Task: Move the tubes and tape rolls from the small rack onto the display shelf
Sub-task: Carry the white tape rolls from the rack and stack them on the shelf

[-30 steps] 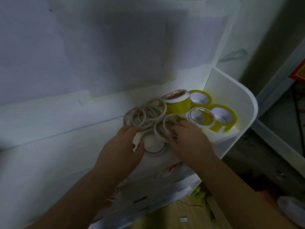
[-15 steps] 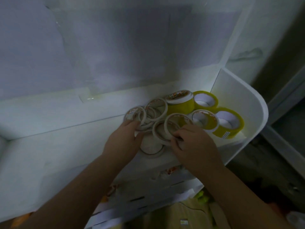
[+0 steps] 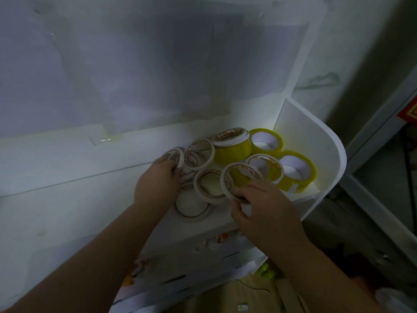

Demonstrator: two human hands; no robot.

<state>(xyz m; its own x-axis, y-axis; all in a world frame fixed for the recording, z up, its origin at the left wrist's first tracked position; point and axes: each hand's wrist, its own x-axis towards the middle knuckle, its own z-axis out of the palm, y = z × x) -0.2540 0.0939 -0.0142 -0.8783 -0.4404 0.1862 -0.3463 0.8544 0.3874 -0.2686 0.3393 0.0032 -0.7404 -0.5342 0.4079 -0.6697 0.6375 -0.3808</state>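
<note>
1. Tape rolls crowd the white display shelf [image 3: 325,154] right of frame centre: thin white paper rings [image 3: 202,152] beside wide yellow plastic rolls [image 3: 232,150].
2. Left hand [image 3: 155,184] curls its fingers round the leftmost white ring [image 3: 174,155].
3. Right hand [image 3: 264,206] pinches a tilted white ring [image 3: 228,179] at its lower edge.

We stood in what looked like a small stationery shop's stock corner: a white display shelf [image 3: 325,159] held many tape rolls [image 3: 232,147] bunched together, with packaged goods [image 3: 180,279] crowded on tiers below.
</note>
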